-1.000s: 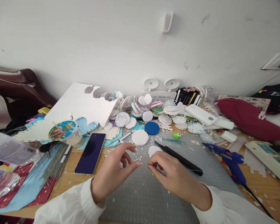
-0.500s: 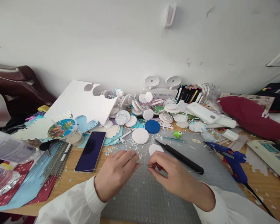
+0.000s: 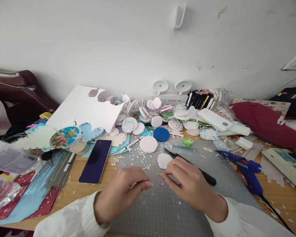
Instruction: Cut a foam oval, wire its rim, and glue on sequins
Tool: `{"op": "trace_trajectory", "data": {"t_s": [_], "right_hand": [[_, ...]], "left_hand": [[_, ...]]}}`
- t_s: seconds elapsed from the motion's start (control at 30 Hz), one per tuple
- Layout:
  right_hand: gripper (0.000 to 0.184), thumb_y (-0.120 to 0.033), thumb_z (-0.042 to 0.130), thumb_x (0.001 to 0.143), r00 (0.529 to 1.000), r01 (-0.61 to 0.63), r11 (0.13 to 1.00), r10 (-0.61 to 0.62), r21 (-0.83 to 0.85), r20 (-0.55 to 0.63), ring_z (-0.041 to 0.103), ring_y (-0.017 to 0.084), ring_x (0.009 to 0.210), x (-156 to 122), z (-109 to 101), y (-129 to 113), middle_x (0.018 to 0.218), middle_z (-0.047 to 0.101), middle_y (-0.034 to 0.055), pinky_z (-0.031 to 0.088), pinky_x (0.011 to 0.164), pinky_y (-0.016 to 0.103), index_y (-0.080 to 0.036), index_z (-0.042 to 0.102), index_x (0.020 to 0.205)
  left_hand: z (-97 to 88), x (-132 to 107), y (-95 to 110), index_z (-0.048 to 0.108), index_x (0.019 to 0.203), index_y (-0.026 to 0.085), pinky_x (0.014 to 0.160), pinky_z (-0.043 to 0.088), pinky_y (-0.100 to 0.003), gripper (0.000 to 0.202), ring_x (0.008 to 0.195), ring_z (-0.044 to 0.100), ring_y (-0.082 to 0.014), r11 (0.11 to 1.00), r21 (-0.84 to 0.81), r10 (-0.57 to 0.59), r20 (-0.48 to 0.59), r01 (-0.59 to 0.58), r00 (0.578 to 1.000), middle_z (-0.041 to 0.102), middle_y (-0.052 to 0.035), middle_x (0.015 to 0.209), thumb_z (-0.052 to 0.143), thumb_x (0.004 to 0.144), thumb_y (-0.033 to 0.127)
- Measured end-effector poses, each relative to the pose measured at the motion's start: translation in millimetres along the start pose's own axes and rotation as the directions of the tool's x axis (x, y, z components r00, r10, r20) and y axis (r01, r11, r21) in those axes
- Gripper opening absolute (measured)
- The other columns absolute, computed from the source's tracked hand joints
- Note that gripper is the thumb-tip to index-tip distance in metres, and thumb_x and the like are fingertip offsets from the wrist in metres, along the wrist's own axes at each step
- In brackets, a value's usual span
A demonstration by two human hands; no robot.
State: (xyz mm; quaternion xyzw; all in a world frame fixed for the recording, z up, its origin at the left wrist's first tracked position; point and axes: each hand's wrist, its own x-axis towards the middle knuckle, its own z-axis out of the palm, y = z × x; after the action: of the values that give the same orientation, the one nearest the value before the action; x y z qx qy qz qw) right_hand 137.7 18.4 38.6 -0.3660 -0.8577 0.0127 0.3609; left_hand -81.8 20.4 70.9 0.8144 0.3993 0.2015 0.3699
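— Head view, far left: what's in the round clear plastic tub with the picture lid [image 3: 68, 138]?
— It's lidded, so I can't tell. Next, the left hand [image 3: 119, 196] hovers over the grey gridded cutting mat [image 3: 150, 212], thumb and forefinger pinched. What they nip is too small to tell.
— The right hand [image 3: 187, 186]?
— Pinched too, tips facing the left's, likely for fine work. The round white foam disc [image 3: 164, 160] lies on the mat just beyond it. Further back, a black case of coloured markers [image 3: 200, 98] holds them on end.

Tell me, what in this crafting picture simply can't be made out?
Head view:
- What the left hand pinches: too small to tell.
- Middle of the black tool: hidden by the right hand.
- Cord of the glue gun: cut off at the bottom edge.
- Print on the markers: too small.
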Motion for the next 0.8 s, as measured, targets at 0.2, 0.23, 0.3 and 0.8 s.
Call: {"op": "trace_trajectory", "data": {"t_s": [0.2, 0.23, 0.3, 0.8], "right_hand": [[0.021, -0.014, 0.063, 0.080, 0.945, -0.303, 0.893, 0.237, 0.333, 0.223, 0.059, 0.014, 0.078, 4, -7, -2, 0.088, 0.067, 0.0023, 0.046, 0.064, 0.025, -0.021, 0.063, 0.100], [0.026, -0.016, 0.066, 0.078, 0.938, -0.325, 0.877, 0.253, 0.353, 0.236, 0.059, 0.014, 0.077, 4, -8, -3, 0.089, 0.067, 0.0024, 0.046, 0.063, 0.025, -0.021, 0.063, 0.103], [0.023, -0.019, 0.069, 0.078, 0.929, -0.355, 0.852, 0.277, 0.385, 0.244, 0.058, 0.013, 0.072, 4, -8, -4, 0.085, 0.067, 0.0018, 0.046, 0.060, 0.024, -0.022, 0.065, 0.101], [0.012, -0.009, 0.052, 0.090, 0.998, 0.051, 0.985, -0.045, 0.167, -0.036, 0.057, 0.014, 0.069, -4, -2, -3, 0.076, 0.067, 0.0023, 0.045, 0.065, 0.030, -0.018, 0.059, 0.091]], "left_hand": [[8.9, -5, -3, 0.063, 0.081, 0.015, 0.064, 0.043, -0.025, 0.023, 0.068, 0.060, -0.0145, 0.843, 0.459, 0.353, -0.080, -0.280, 0.932, 0.065, -0.0033, 0.075, 0.045, 0.095, 0.020], [9.7, -5, -4, 0.063, 0.081, 0.015, 0.064, 0.044, -0.025, 0.023, 0.067, 0.060, -0.0147, 0.824, 0.483, 0.377, -0.077, -0.296, 0.923, 0.066, -0.0035, 0.075, 0.044, 0.095, 0.020], [10.5, -4, -4, 0.063, 0.081, 0.015, 0.063, 0.043, -0.026, 0.025, 0.066, 0.060, -0.0150, 0.814, 0.495, 0.383, -0.066, -0.303, 0.921, 0.066, -0.0039, 0.074, 0.043, 0.095, 0.021], [-4.7, 2, -2, 0.065, 0.095, 0.016, 0.058, 0.043, -0.018, 0.018, 0.062, 0.054, -0.0083, 0.962, -0.197, -0.147, 0.205, 0.188, 0.968, 0.065, -0.0027, 0.085, 0.051, 0.086, 0.020]]}}
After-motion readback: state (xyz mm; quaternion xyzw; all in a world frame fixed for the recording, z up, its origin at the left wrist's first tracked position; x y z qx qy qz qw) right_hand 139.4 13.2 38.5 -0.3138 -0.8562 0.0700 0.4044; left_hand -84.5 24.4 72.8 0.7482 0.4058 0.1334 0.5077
